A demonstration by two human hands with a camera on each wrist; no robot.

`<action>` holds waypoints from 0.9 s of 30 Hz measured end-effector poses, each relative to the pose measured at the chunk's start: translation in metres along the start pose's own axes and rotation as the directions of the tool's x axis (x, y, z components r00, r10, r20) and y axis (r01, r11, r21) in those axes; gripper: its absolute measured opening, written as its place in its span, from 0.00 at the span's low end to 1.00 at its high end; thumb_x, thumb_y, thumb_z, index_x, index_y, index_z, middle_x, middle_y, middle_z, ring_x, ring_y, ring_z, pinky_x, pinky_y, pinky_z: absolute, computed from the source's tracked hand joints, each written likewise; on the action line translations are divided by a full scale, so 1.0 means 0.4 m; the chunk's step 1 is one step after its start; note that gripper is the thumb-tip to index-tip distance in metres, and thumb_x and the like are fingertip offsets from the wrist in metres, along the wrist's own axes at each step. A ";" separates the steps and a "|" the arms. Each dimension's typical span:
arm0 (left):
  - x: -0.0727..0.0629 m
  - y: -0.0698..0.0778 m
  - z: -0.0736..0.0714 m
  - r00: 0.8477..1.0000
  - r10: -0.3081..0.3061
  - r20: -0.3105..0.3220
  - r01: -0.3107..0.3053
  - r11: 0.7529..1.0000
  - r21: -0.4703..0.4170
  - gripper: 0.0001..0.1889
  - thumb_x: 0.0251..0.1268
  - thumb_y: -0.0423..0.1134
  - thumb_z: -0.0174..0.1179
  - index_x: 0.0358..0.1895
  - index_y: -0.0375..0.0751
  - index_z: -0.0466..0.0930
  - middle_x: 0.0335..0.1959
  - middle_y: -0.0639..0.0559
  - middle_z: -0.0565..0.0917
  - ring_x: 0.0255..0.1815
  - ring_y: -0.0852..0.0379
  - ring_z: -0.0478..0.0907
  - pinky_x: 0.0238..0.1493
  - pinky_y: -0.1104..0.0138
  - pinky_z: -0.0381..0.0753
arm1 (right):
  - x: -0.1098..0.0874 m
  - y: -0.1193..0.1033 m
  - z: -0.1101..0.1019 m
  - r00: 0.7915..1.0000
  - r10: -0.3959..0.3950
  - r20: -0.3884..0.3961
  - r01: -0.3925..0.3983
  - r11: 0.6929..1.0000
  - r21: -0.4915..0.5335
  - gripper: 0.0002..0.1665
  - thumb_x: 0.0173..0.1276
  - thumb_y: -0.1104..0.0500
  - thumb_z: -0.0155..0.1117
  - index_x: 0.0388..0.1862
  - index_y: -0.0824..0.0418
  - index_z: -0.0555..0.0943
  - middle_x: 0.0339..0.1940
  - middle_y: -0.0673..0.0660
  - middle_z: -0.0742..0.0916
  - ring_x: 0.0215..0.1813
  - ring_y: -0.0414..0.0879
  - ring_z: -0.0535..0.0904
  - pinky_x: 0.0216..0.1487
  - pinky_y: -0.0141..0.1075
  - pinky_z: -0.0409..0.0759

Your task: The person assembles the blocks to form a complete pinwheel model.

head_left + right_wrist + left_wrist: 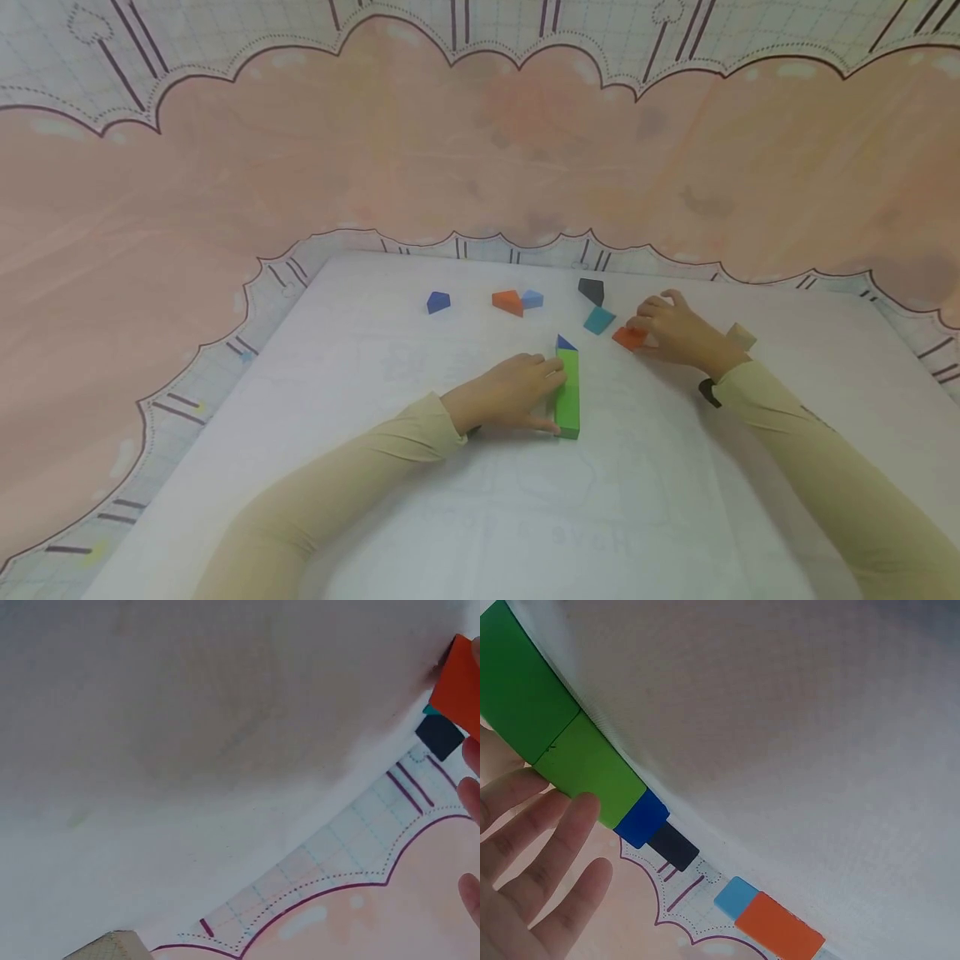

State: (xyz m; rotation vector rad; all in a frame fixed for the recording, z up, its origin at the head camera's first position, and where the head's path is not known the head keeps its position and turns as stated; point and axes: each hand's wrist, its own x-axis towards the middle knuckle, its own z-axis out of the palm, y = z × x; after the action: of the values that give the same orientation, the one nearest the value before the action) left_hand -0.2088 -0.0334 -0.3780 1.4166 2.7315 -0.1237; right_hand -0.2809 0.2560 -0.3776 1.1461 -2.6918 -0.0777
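In the head view, two green blocks (570, 404) lie end to end, with a blue pointed block (566, 342) at their far end. My left hand (513, 390) rests along their left side, thumb near the close end. In the left wrist view its fingers (562, 844) are fairly straight against the light green block (592, 769), which adjoins a darker green block (525, 682). My right hand (671, 331) pinches an orange block (627, 337); the right wrist view shows only its fingertips beside the orange block (456, 690).
A teal block (599, 320) and a black block (591, 291) lie left of the right hand. Farther left are an orange block (507, 302), a light blue block (532, 298) and a dark blue block (438, 302). A wooden block (741, 336) sits behind the right wrist.
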 end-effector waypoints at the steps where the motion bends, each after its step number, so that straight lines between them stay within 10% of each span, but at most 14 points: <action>1: 0.000 0.000 0.000 1.000 0.000 0.002 0.000 1.000 -0.001 0.37 0.56 0.65 0.57 0.62 0.44 0.66 0.63 0.51 0.70 0.57 0.56 0.71 0.63 0.65 0.69 | 0.001 -0.002 0.001 1.000 -0.004 -0.006 0.004 1.000 -0.004 0.17 0.50 0.59 0.75 0.40 0.61 0.84 0.39 0.60 0.86 0.49 0.57 0.77 0.58 0.60 0.65; 12: -0.003 0.001 -0.005 1.000 0.000 0.004 0.000 1.000 -0.008 0.37 0.56 0.65 0.57 0.62 0.44 0.66 0.63 0.51 0.70 0.57 0.56 0.70 0.63 0.65 0.69 | 0.020 -0.036 0.002 0.991 -0.103 -0.091 0.101 0.995 -0.019 0.18 0.44 0.65 0.77 0.36 0.59 0.83 0.36 0.58 0.85 0.47 0.55 0.78 0.57 0.58 0.68; 27: 0.000 -0.001 0.000 1.000 -0.007 0.008 0.007 1.000 -0.020 0.38 0.56 0.66 0.57 0.64 0.44 0.65 0.65 0.51 0.69 0.59 0.56 0.70 0.64 0.65 0.68 | 0.034 -0.049 -0.022 0.999 -0.029 0.036 0.029 0.999 -0.015 0.23 0.48 0.72 0.71 0.43 0.54 0.84 0.43 0.59 0.84 0.53 0.57 0.77 0.59 0.60 0.68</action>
State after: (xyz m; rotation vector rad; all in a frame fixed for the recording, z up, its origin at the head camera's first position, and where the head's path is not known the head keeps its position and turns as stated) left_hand -0.2090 -0.0336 -0.3779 1.3981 2.7240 -0.1014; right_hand -0.2742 0.2329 -0.3693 1.1903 -2.7013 -0.1243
